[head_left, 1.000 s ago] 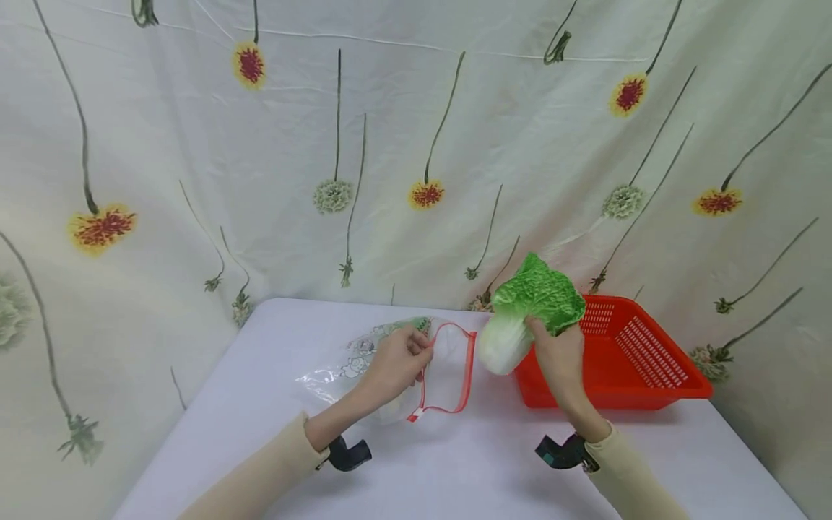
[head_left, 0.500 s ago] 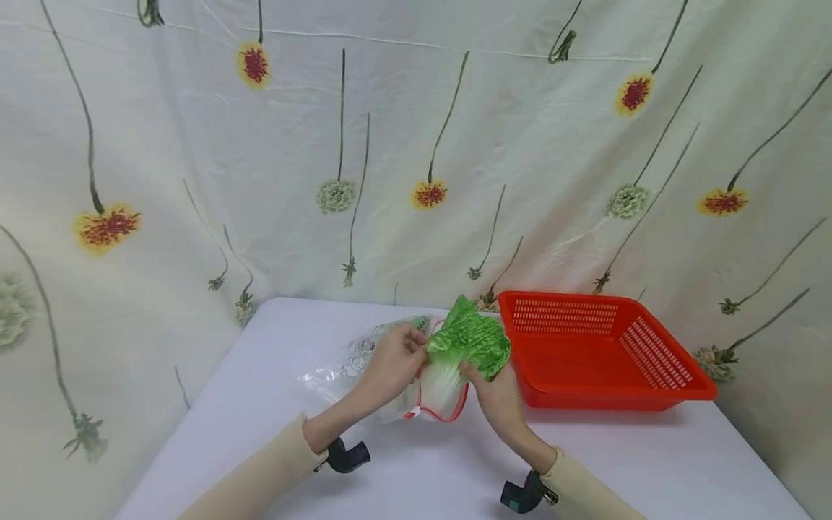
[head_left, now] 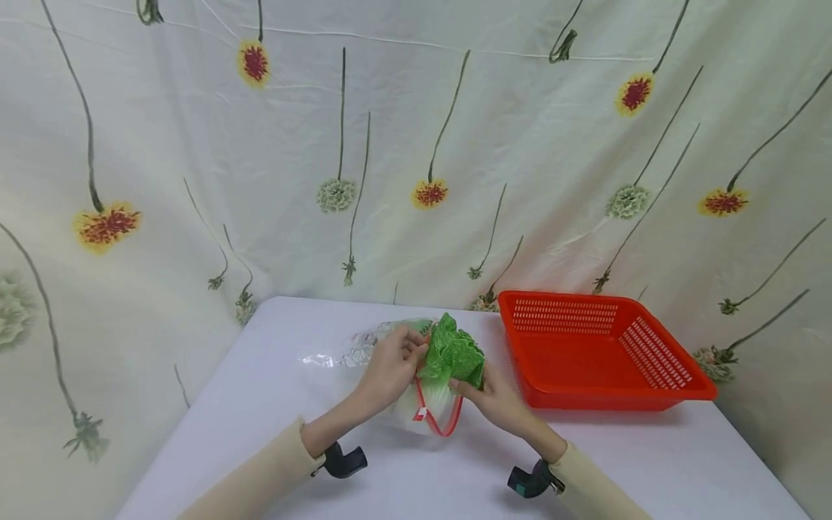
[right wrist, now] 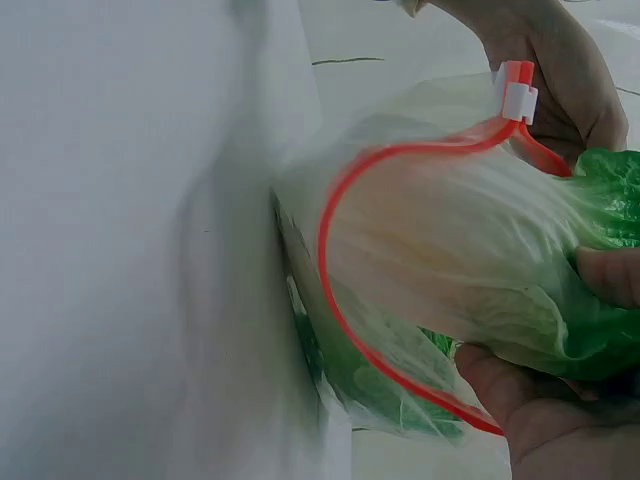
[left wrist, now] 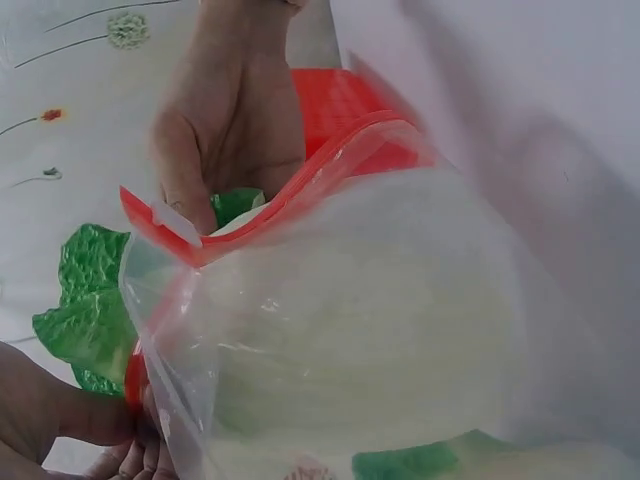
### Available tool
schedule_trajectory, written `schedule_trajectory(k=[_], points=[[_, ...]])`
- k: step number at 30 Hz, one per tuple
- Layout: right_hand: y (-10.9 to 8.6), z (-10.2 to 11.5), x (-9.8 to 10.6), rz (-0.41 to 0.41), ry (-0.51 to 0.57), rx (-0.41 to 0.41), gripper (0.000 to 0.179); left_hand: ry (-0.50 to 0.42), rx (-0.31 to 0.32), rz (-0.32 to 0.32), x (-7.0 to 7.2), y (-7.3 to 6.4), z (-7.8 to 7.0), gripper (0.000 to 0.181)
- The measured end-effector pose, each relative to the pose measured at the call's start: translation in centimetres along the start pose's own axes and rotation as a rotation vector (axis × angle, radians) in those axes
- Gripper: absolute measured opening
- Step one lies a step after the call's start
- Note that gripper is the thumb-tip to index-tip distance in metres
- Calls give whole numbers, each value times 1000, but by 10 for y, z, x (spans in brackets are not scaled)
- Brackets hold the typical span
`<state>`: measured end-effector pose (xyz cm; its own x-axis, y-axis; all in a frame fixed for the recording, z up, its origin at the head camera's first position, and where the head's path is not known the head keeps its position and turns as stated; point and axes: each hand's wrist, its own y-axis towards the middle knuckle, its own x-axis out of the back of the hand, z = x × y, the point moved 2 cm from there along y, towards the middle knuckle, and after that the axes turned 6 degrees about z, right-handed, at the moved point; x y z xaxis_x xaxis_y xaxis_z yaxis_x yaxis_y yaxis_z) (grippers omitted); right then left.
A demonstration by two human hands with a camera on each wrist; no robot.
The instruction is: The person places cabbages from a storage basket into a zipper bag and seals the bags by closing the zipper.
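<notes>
A Chinese cabbage (head_left: pixel 453 354) with green crinkled leaves and a white base lies partly inside a clear zip bag (head_left: pixel 364 355) with a red-edged mouth. My right hand (head_left: pixel 497 404) grips the cabbage near its leaves, thumb on top, as the right wrist view shows. My left hand (head_left: pixel 392 365) pinches the red edge of the bag's mouth. The white base of the cabbage (right wrist: pixel 450 250) is past the red rim (right wrist: pixel 335 290), while the leaves stick out. A white slider (right wrist: pixel 518 100) sits on one end of the rim. Something green also shows through the bag's lower side (left wrist: pixel 410 462).
A red plastic basket (head_left: pixel 620 393) with slotted walls stands at the right back of the white table (head_left: pixel 416 484). Behind the table hangs a pale flower-print cloth (head_left: pixel 390 245). Dark cameras are strapped to both wrists.
My right hand has carried the cabbage left from over the basket to the bag, and its base has gone in through the mouth. My left hand has stayed at the rim.
</notes>
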<state>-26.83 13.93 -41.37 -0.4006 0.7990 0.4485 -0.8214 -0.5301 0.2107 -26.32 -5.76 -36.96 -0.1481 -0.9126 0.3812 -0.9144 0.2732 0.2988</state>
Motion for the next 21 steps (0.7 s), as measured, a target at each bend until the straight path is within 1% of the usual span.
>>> schedule_trajectory(k=[3,6,8,11,14,17,19,21], points=[[1,-1,-2,80,-42,4,61,29,-35,5,-1,-1,0,6],[3,0,-4,109,-66,3,62,72,-70,-15,-1,-2,-2,5],[4,0,-5,112,-39,-15,62,107,-102,-32,-1,-3,-4,5],[7,-4,-7,90,-23,-79,60,141,-146,-39,-3,-5,-8,5],[10,-9,-12,68,-59,-114,55,168,-184,-10,-8,-7,-13,4],[14,-10,-21,46,-109,-144,52,181,-199,23,-12,-10,-17,3],[17,-9,-26,-2,-156,-176,45,185,-210,42,-13,-11,-19,4],[21,-7,-28,-73,-246,-204,36,170,-206,65,-14,-12,-20,4]])
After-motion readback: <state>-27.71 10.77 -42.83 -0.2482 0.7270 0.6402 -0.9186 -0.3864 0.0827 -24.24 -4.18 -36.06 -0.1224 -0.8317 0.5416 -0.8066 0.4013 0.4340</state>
